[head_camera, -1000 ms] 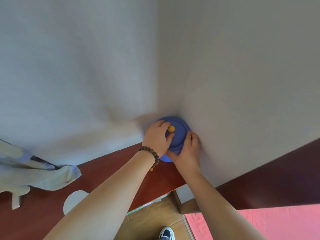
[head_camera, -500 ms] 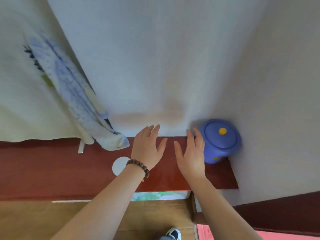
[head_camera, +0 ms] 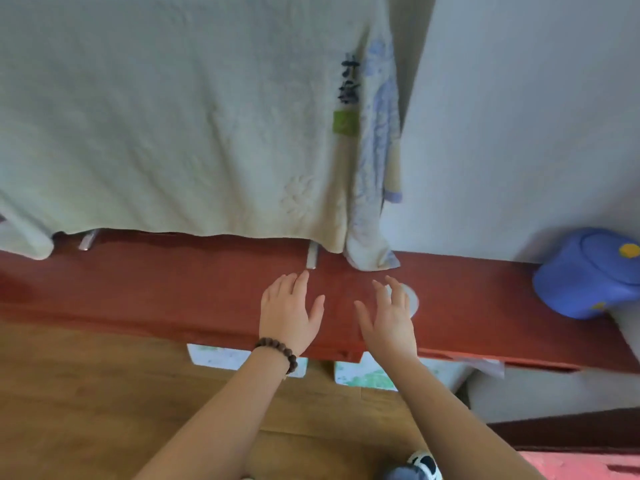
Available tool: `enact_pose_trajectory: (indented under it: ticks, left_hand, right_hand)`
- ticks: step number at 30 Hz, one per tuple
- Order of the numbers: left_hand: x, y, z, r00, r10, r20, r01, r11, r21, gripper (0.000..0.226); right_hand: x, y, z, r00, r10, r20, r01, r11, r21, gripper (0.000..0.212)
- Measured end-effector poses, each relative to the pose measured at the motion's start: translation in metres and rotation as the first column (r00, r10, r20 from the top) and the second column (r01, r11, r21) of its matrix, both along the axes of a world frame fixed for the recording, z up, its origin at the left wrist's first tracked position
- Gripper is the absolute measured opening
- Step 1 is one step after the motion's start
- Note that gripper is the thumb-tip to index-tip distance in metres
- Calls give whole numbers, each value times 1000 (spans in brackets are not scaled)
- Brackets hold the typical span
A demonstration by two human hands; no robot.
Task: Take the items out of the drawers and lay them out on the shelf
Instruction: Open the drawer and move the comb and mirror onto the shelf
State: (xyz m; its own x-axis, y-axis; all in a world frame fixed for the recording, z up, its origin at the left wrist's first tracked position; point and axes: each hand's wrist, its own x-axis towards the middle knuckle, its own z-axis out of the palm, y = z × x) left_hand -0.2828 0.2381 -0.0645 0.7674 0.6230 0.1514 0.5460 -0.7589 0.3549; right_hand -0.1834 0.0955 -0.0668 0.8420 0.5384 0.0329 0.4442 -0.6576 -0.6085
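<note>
Sitting well right of both hands' spread, empty fingers (head_camera: 396,292), the blue pot (head_camera: 585,275) rests on the shelf (head_camera: 173,289).

One view is given, from a camera worn on the head. The red shelf (head_camera: 173,292) and the wooden floor (head_camera: 86,393) are looked down on from above, close up, facing the wall (head_camera: 519,133).

The blue pot (head_camera: 588,275) is cut by the right edge; right hand (head_camera: 389,317) half-hides a white disc (head_camera: 412,299).
</note>
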Motion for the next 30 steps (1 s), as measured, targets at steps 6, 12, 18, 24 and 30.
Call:
enact_pose_trajectory:
  ticks: [6, 12, 18, 24, 30]
  left_hand:
    - [-102, 66, -12, 995, -33, -99, 33, 999, -9, 55]
    - [-151, 99, -17, 993, -36, -112, 26, 996, -82, 54]
    - [-163, 97, -29, 997, -32, -70, 14, 969, -245, 47]
    - [-164, 100, -67, 979, 92, -182, -199, 625, -755, 46]
    - [-138, 118, -130, 813, 440, -382, -318, -214, -924, 55]
  right_hand:
    - [-106, 67, -10, 999, -1, -41, -1, 999, -36, 51]
    - [-151, 90, -14, 996, -34, -81, 25, 995, -101, 52]
    - [-152, 86, -27, 988, -65, -141, 48, 992, -118, 49]
    - [-142, 81, -66, 841, -197, -503, 172, 980, -97, 34]
    - [-119, 89, -127, 53, -175, -983, 804, 592, -62, 48]
